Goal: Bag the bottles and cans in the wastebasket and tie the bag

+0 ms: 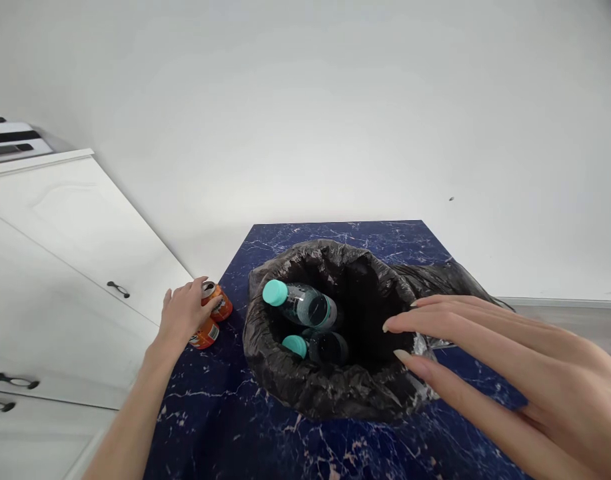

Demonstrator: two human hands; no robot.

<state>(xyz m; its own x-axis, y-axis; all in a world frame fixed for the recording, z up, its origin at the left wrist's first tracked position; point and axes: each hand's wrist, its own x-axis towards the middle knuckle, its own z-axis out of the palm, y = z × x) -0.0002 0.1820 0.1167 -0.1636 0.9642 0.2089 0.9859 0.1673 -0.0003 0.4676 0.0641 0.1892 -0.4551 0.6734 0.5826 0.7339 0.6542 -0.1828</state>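
At the left edge of the blue table, my left hand (182,312) has its thumb and fingers around the top of an orange soda can (224,309). A second orange can (206,335) stands right beside it, partly under the hand. In the middle is a round bin lined with a black plastic bag (330,395). Inside lean a clear bottle with a turquoise cap (310,305) and, below it, another turquoise-capped bottle (328,347). My right hand (535,373) hovers over the bin's right rim, fingers apart and holding nothing.
The blue marbled tabletop (220,427) lies under the bin. Loose black plastic (440,277) trails off to the right. A white cabinet (75,233) with dark handles stands at the left, and a white wall (305,120) rises behind.
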